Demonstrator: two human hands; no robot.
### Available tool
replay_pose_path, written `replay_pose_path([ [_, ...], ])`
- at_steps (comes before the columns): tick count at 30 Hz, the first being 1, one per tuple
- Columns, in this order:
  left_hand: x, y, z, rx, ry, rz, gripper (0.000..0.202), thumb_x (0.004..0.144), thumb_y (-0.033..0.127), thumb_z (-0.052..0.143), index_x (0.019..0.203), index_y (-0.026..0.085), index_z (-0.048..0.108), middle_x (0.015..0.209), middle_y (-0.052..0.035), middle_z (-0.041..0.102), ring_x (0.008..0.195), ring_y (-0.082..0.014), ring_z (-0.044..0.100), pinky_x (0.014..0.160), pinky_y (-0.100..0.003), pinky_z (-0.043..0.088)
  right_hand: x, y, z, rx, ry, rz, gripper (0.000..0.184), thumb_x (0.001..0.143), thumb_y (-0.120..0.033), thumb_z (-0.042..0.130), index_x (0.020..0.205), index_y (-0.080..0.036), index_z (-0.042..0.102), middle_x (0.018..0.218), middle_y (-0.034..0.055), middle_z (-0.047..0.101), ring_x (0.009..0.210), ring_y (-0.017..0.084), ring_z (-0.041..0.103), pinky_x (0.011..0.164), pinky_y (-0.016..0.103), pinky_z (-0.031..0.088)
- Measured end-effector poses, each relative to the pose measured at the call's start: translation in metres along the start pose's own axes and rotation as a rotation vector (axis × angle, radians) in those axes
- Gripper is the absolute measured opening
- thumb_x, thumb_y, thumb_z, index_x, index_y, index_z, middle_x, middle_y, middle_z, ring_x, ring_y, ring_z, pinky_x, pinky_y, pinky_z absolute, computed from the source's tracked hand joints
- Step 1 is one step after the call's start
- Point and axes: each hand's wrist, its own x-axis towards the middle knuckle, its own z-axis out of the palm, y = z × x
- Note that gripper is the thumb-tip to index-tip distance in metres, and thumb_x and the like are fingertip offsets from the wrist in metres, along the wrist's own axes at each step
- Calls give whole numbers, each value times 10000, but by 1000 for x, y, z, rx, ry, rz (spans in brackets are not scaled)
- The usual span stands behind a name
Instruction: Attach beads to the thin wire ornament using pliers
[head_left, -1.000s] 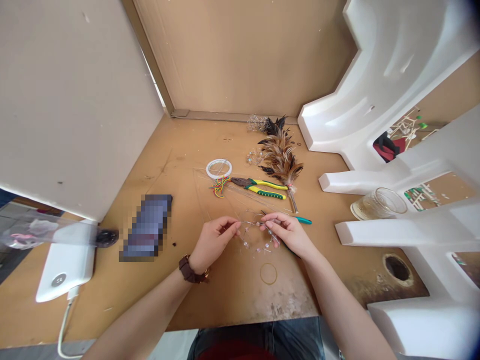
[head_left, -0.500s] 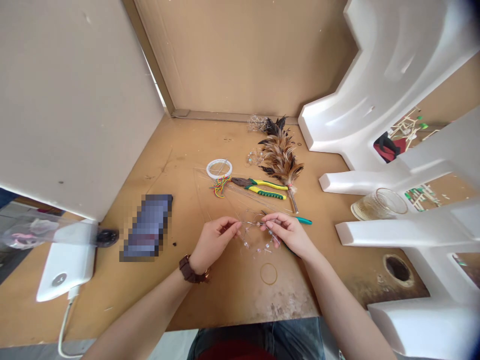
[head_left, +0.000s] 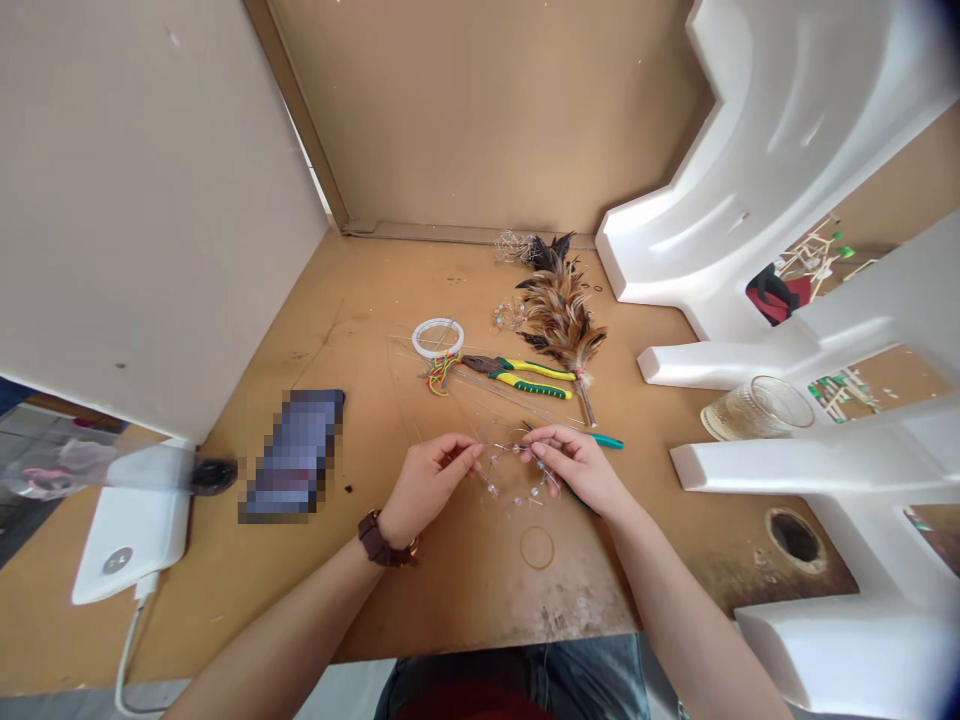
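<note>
Both hands meet over the brown table, pinching a thin silver wire strung with small clear beads [head_left: 513,478]. My left hand [head_left: 427,484], with a brown watch at the wrist, has its fingertips closed on the wire's left end. My right hand [head_left: 576,462] pinches the right end, and a teal-handled tool [head_left: 606,440] sticks out behind it. Beads dangle from the wire between the two hands. A rubber band ring [head_left: 537,547] lies just below them.
Green-and-yellow pliers [head_left: 525,376] lie beyond the hands, with a white wire spool [head_left: 438,336], coloured wire scraps [head_left: 441,372] and a brown feather bundle [head_left: 559,315]. A glass cup [head_left: 757,406] stands right among white foam blocks [head_left: 780,190]. A phone [head_left: 294,455] and white power bank [head_left: 131,525] lie left.
</note>
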Motion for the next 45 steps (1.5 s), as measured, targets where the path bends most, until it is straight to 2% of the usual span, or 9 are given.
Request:
replay_pose_path([
  [11, 0, -2, 1, -10, -10, -5, 226, 783, 369, 554, 757, 159, 634, 627, -5, 640, 582, -122, 581, 599, -219, 471, -1, -6, 2, -3, 32, -3, 353, 820, -478, 491, 891, -153, 608, 795, 43, 671, 340, 32, 451, 352, 183, 373],
  [26, -1, 0, 2, -23, -12, 3, 215, 775, 357, 563, 753, 157, 641, 628, -7, 639, 589, -124, 586, 599, -214, 476, 0, -2, 2, -54, -8, 8, 288, 794, -429, 542, 916, -177, 611, 782, 17, 663, 336, 24, 395, 334, 180, 336],
  [31, -2, 1, 2, -7, -11, 28, 203, 786, 335, 555, 778, 156, 649, 657, -14, 641, 603, -120, 572, 593, -208, 467, 1, 1, 1, -59, -27, 26, 287, 804, -418, 535, 937, -173, 603, 767, 21, 665, 333, 27, 421, 342, 177, 316],
  [36, -2, 1, 2, 28, -8, 46, 212, 798, 343, 544, 788, 158, 648, 675, -15, 640, 613, -119, 564, 587, -203, 458, 0, 4, 3, -105, -32, 19, 288, 817, -406, 522, 975, -175, 589, 772, 30, 668, 368, 45, 467, 391, 191, 376],
  [40, -3, 1, 2, 103, 10, 94, 208, 813, 334, 529, 801, 162, 645, 715, -19, 647, 631, -120, 566, 588, -200, 449, -1, 5, 6, -186, -14, -63, 284, 817, -376, 527, 996, -164, 588, 757, 42, 662, 508, 94, 547, 531, 242, 473],
  [45, -5, 4, 1, 244, 8, 199, 194, 845, 296, 492, 804, 168, 631, 740, -15, 634, 656, -116, 558, 597, -204, 427, -1, 7, 7, -203, -25, -130, 270, 819, -355, 526, 1001, -167, 589, 747, 45, 667, 575, 117, 581, 589, 267, 488],
])
